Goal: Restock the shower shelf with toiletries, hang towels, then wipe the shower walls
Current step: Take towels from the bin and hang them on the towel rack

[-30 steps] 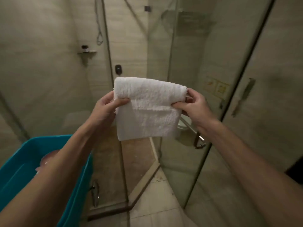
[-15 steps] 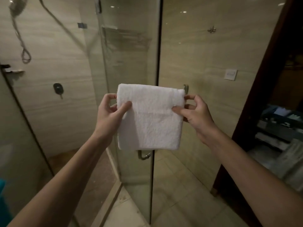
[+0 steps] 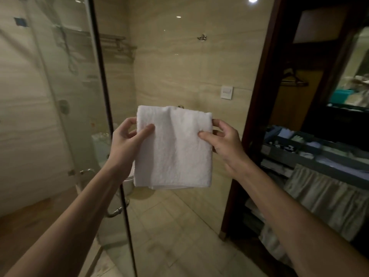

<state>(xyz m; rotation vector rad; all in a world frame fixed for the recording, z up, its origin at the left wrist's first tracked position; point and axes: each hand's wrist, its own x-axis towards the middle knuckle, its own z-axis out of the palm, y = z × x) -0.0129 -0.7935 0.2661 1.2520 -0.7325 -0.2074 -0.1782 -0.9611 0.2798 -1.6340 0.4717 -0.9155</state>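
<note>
- Glass shower door walls off the left.
- Dark wooden door frame and cluttered shelves block the right.
- Between them, open air reaches the far tiled wall.

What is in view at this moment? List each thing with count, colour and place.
towel: one, white, folded, held up at centre by its two upper side edges
glass door: one, clear, dark-edged, left half of view
door handle: one, chrome, low on the glass
rack: one, metal, high on the wall past the glass
hook: one, metal, high on the beige wall
switch: one, white, on the wall right of the towel
hanger: one, dark, in the wardrobe at right
folded clothes: several, pale blue and grey, on wardrobe shelves
left hand: pinching the towel's left edge
right hand: pinching the towel's right edge
</note>
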